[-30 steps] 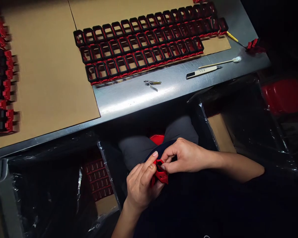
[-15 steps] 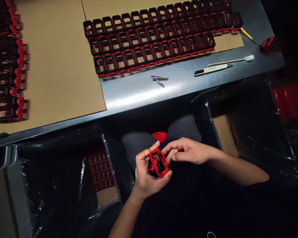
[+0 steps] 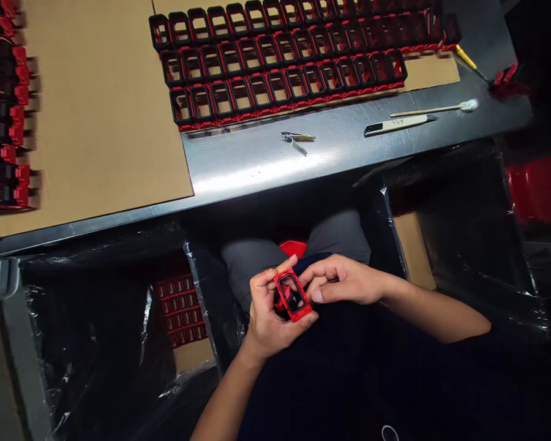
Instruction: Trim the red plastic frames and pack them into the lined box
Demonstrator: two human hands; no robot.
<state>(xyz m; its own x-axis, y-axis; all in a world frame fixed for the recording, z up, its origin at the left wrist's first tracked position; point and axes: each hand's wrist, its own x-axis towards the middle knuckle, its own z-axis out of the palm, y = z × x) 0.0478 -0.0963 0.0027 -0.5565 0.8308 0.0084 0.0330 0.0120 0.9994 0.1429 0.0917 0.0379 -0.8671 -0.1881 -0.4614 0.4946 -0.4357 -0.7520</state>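
Red frame (image 3: 292, 296): left hand (image 3: 269, 315) gripping it below the worktop (image 3: 266, 165) edge, now turned opening-up since a second ago; right hand (image 3: 344, 280) fingertips pinching together, touching its right edge, inspecting

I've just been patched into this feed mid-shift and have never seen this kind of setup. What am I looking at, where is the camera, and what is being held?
There is no machine here: a person works with two bare hands. The single camera sits on their head and looks forward and down, so the arms enter from the bottom. The left hand grips a small red rectangular frame over the lap; the right hand touches its edge with its fingertips. Ahead is a metal table with cardboard sheets carrying rows of similar red and black frames. On the bare metal lie small clippers, a utility knife and a swab stick. Below the table, a plastic-lined box on the left holds more frames.
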